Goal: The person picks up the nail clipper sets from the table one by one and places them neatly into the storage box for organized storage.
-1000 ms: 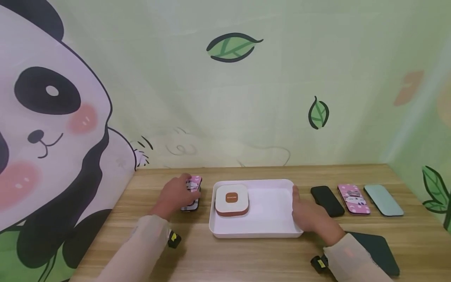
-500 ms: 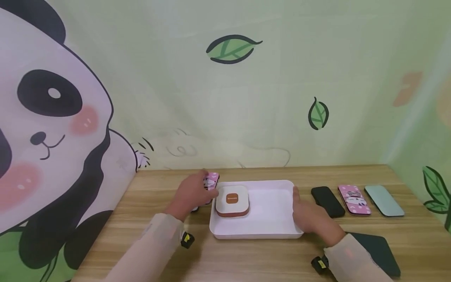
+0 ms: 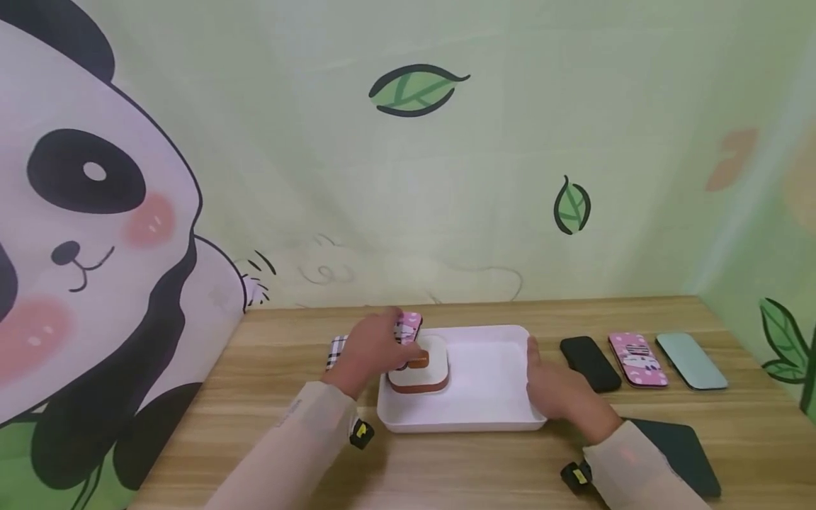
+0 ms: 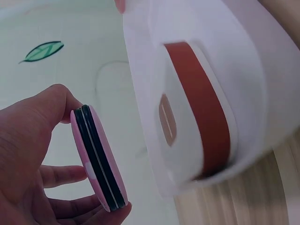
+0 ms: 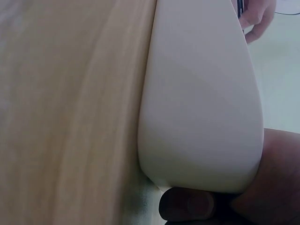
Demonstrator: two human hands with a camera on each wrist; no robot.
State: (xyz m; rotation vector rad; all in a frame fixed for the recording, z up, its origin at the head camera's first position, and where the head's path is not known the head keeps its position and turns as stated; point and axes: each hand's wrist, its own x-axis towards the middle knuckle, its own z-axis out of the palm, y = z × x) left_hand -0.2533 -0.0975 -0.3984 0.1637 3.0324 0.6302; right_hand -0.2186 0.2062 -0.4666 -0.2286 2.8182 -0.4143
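Shows a large printed panda [image 3: 130, 280] all down the left of the frame in the head view. Next, just left of the lower centre, reveals part of a checked thing [image 3: 335, 348] on the wooden table [image 3: 414, 471], the rest hidden behind the left hand [image 3: 370, 347]. Pinches a pink case [image 3: 409, 327] between the thumb and fingers of that hand; holds it raised over the left end of the white tray [image 3: 487, 375], near the white box [image 3: 435, 352]. In the left wrist view, shows the case tilted at lower left, dark rim toward the camera, apart from the box. Contains that brown-banded box inside the tray's left end, lower centre. Farther right, grips the tray's right wall with the right hand [image 3: 561, 389], one finger along the rim. Beyond, at lower right, displays in a row a black case [image 3: 589, 363], a second patterned case [image 3: 638, 360] and a pale blue case [image 3: 691, 361], with a dark flat pad [image 3: 691, 457] below, partly covered by the right sleeve [image 3: 637, 464].
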